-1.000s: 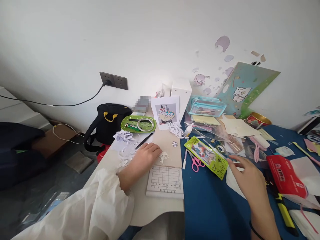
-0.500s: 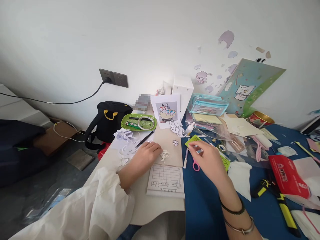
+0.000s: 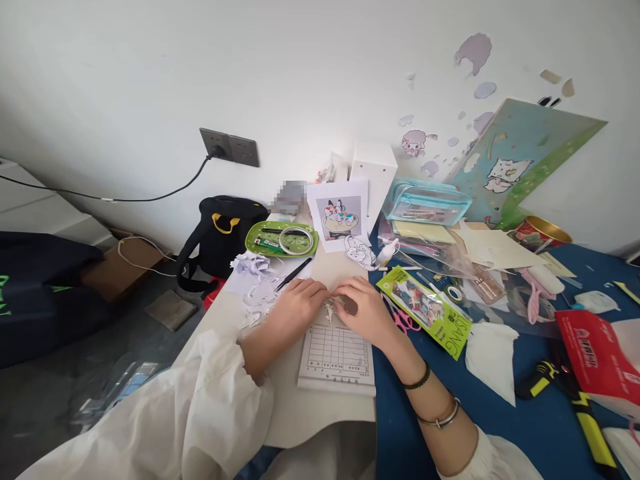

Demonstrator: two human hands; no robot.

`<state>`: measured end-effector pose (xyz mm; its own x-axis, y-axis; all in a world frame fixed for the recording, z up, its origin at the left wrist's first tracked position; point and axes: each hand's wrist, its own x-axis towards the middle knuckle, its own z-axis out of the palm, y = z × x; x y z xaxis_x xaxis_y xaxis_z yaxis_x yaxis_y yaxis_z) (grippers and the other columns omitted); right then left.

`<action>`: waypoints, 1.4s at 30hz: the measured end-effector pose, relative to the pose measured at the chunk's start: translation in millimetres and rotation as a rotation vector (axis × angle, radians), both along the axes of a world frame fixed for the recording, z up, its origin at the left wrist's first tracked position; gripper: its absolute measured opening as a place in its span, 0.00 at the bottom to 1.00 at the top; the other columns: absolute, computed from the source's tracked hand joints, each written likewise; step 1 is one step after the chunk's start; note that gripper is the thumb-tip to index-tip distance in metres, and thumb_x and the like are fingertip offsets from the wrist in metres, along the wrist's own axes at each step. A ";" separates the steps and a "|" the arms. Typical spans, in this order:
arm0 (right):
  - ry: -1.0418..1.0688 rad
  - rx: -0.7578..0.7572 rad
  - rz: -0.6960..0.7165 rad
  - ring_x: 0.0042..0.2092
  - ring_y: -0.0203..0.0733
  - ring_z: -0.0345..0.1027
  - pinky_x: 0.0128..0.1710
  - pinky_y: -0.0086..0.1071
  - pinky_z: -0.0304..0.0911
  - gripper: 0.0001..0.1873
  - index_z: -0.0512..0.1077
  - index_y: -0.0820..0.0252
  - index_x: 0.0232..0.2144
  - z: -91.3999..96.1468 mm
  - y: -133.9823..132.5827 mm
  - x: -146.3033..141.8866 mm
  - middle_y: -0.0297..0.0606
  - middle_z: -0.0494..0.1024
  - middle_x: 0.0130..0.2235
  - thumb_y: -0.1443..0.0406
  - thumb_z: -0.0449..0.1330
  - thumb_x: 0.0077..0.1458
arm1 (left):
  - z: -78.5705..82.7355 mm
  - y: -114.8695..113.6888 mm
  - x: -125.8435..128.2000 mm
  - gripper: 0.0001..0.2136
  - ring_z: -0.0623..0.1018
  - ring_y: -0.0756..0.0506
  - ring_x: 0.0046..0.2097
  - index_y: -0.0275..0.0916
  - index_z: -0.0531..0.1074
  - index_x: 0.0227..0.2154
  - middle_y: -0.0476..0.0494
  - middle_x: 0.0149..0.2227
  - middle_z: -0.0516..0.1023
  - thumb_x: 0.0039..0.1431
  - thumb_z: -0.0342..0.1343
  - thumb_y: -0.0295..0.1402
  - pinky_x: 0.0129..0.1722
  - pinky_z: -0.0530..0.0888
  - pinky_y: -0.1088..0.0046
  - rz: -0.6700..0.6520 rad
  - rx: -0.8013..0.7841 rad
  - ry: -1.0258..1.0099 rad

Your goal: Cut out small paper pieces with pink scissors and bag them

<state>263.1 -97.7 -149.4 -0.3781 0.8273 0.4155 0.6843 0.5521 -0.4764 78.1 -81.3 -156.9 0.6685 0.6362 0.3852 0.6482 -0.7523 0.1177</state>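
My left hand (image 3: 301, 308) rests on the beige board (image 3: 333, 269), its fingers curled together. Against its fingertips is my right hand (image 3: 364, 312), bent with the fingertips drawn in; what either hand holds is hidden. Thin white paper scraps (image 3: 329, 312) lie between and under the fingers. Just below, towards me, is a printed form pad (image 3: 337, 357). Behind the hands, a black-and-white paper cutout (image 3: 360, 252) leans by a propped coloured picture print (image 3: 341, 217). Pink-handled scissors (image 3: 406, 321) lie right of my right hand, partly under a green package (image 3: 427, 310).
Crumpled paper offcuts (image 3: 250, 265), a black pen (image 3: 295, 273) and a green tray (image 3: 255, 241) holding a tape roll (image 3: 296, 241) are at left. On the blue mat (image 3: 417, 433) lie a glue bottle (image 3: 387, 252), pencil cases (image 3: 430, 202), a tissue pack (image 3: 597, 353) and black-yellow tools (image 3: 540, 383).
My right hand has moved left from above the green package to meet my left hand at the scraps. The small cutout on the board is now hidden. The view has shifted slightly.
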 end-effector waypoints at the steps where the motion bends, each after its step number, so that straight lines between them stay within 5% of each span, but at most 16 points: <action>1: 0.000 0.004 0.003 0.42 0.42 0.70 0.44 0.42 0.66 0.09 0.72 0.61 0.35 -0.3 0.2 -0.1 0.38 0.75 0.40 0.61 0.57 0.61 | 0.2 -0.6 0.2 0.04 0.76 0.46 0.41 0.33 0.71 0.38 0.45 0.38 0.75 0.61 0.53 0.25 0.41 0.74 0.63 0.003 -0.003 -0.003; 12: 0.078 -0.011 -0.042 0.41 0.41 0.70 0.43 0.40 0.66 0.09 0.72 0.62 0.33 -9.8 2.6 -8.1 0.37 0.75 0.39 0.61 0.57 0.60 | -1.3 -0.4 2.3 0.04 0.76 0.46 0.40 0.33 0.72 0.36 0.45 0.37 0.75 0.62 0.54 0.28 0.42 0.74 0.62 0.022 -0.088 -0.120; 24: 0.276 -0.209 -0.100 0.36 0.38 0.71 0.36 0.35 0.69 0.08 0.72 0.63 0.33 -6.8 7.2 2.7 0.36 0.75 0.36 0.63 0.57 0.61 | 15.5 -4.4 0.9 0.08 0.75 0.46 0.43 0.35 0.71 0.38 0.44 0.39 0.75 0.65 0.46 0.27 0.43 0.72 0.64 0.125 -0.327 -0.451; 42: 0.431 -0.382 -0.173 0.36 0.39 0.71 0.37 0.37 0.69 0.09 0.72 0.63 0.36 -9.5 10.2 10.0 0.36 0.75 0.37 0.62 0.57 0.61 | 13.4 -4.8 4.0 0.07 0.75 0.47 0.38 0.35 0.72 0.34 0.46 0.34 0.75 0.63 0.52 0.33 0.40 0.73 0.65 0.158 -0.428 -0.423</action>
<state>273.1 -87.5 -158.8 -0.0880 0.9828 0.1626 0.4501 0.1849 -0.8737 82.1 -86.1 -143.5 0.3991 0.8715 0.2848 0.5791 -0.4804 0.6586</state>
